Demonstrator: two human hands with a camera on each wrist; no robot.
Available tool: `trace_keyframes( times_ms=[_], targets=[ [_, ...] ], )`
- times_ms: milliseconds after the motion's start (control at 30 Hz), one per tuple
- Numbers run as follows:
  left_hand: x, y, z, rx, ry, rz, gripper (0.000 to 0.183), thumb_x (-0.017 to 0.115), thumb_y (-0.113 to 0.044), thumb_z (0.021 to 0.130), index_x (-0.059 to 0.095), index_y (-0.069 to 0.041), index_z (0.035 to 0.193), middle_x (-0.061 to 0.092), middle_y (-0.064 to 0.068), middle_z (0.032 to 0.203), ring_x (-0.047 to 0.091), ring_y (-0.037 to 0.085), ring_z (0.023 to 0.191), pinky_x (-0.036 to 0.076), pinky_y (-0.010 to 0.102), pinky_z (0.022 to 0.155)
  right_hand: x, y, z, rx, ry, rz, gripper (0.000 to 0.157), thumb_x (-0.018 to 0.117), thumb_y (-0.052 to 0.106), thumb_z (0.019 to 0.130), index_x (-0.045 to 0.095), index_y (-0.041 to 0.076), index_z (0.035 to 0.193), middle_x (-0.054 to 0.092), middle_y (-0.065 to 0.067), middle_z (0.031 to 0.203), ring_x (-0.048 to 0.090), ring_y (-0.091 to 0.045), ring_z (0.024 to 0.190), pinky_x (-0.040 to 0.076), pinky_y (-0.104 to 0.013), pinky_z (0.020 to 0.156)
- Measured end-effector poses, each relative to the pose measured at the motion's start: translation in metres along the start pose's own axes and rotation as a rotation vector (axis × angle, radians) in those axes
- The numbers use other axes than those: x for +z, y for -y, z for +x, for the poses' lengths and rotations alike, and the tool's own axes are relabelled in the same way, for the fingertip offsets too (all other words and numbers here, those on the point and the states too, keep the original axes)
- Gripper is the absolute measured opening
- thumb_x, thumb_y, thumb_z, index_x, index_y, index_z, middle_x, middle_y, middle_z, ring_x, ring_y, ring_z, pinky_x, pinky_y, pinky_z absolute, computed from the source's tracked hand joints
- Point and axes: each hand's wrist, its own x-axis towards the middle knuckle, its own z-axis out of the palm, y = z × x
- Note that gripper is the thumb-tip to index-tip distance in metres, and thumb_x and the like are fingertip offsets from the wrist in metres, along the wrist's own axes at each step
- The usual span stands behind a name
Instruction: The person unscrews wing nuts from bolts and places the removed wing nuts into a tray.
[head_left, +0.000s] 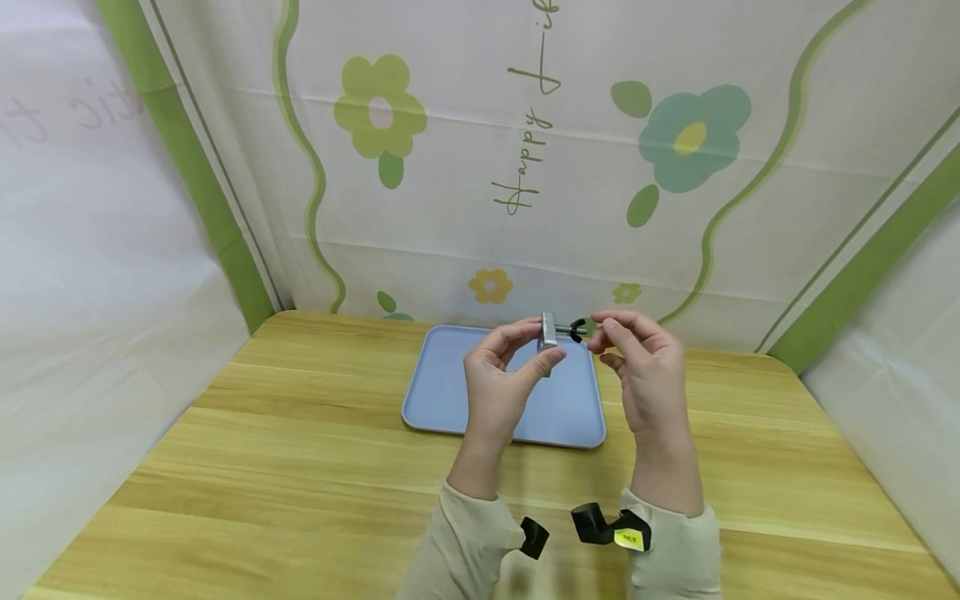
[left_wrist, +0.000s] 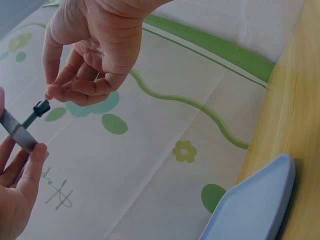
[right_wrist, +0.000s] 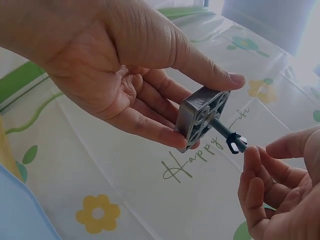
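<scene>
My left hand [head_left: 497, 387] holds a small square grey metal block [right_wrist: 194, 114] by its edges, between thumb and fingers. From the block's ribbed face sticks out a threaded bolt [right_wrist: 219, 126]. A black wing nut [right_wrist: 233, 143] sits on the bolt near its outer end. My right hand [head_left: 651, 377] is beside that end, fingers loosely bent, with a fingertip at or very close to the bolt's tip. In the right wrist view its thumb stands apart from the wing nut. Both hands are raised above the blue tray [head_left: 442, 396].
The tray lies on a wooden table [head_left: 300, 467] near its far edge. A white curtain [head_left: 465, 150] printed with flowers hangs behind, and white sheets stand on both sides. A black wrist mount [head_left: 592, 523] sits on the right sleeve.
</scene>
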Motion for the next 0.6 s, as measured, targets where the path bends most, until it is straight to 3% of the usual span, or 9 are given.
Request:
trace_keyframes(
  times_ms=[267, 600],
  targets=[
    [0.0003, -0.0005, -0.0005, 0.007, 0.012, -0.008, 0.033, 0.081, -0.008, 0.081, 0.069, 0.002, 0.11, 0.068, 0.011, 0.122, 0.064, 0.018, 0.117, 0.063, 0.027, 0.076, 0.0005, -0.001, -0.0003, 0.032, 0.039, -0.05, 0.02, 0.061, 0.012, 0.1, 0.075, 0.017, 0.086, 0.068, 0.004, 0.067, 0.062, -0.01, 0.069, 0.046, -0.023, 0.063],
    [0.0003, -0.0005, 0.0009, 0.016, 0.012, -0.011, 0.035, 0.082, -0.009, 0.081, 0.069, 0.001, 0.111, 0.069, 0.014, 0.119, 0.065, 0.019, 0.116, 0.063, 0.027, 0.075, 0.0024, 0.0008, -0.0017, 0.062, 0.044, -0.099, 0.023, 0.063, 0.014, 0.099, 0.077, 0.022, 0.082, 0.07, 0.006, 0.07, 0.064, -0.009, 0.073, 0.051, -0.024, 0.068]
  ],
)
